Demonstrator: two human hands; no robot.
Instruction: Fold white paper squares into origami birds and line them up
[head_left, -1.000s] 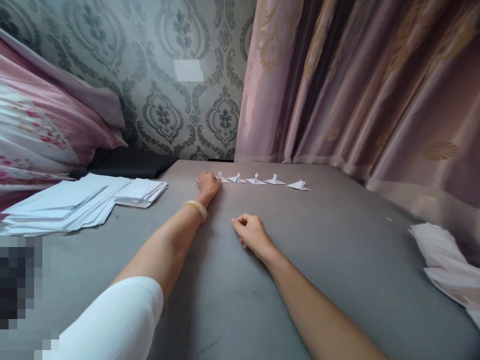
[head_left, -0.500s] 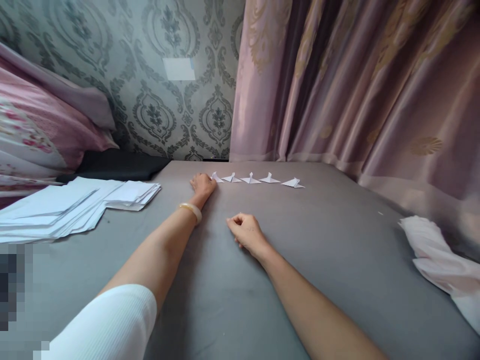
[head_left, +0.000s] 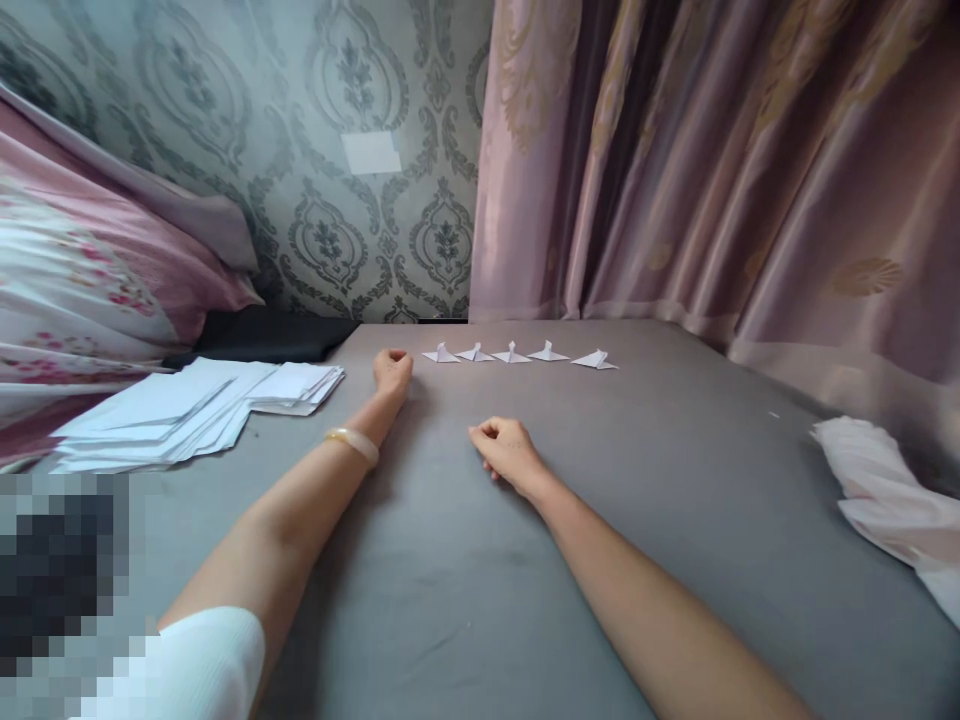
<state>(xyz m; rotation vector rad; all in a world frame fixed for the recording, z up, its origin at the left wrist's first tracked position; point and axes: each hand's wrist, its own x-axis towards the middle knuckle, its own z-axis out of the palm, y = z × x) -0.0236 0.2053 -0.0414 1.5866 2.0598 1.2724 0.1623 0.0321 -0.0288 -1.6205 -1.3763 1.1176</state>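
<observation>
Several small folded white paper figures, like origami birds, stand in a row near the far edge of the grey surface (head_left: 600, 560). The leftmost paper bird (head_left: 442, 353) is just right of my left hand (head_left: 393, 371), with a small gap between. That hand is curled closed and no object shows in it; a pale bangle (head_left: 352, 446) circles the wrist. Closer to me, my right hand (head_left: 507, 452) rests on the surface, thumb and fingers bent together around a small hollow, nothing visible in them. The rightmost bird (head_left: 597, 360) sits a little apart from the others.
Stacked white paper sheets (head_left: 180, 410) lie at the left, before a flat black item (head_left: 277, 335). Pink floral fabric (head_left: 112, 260) hangs behind them. Pink curtains (head_left: 660, 180) border the back and right, and crumpled whitish cloth (head_left: 870, 480) lies on the right edge.
My left hand has drawn away to the left from the leftmost paper bird, which now shows whole. My right hand keeps its curled pose. The view has shifted slightly.
</observation>
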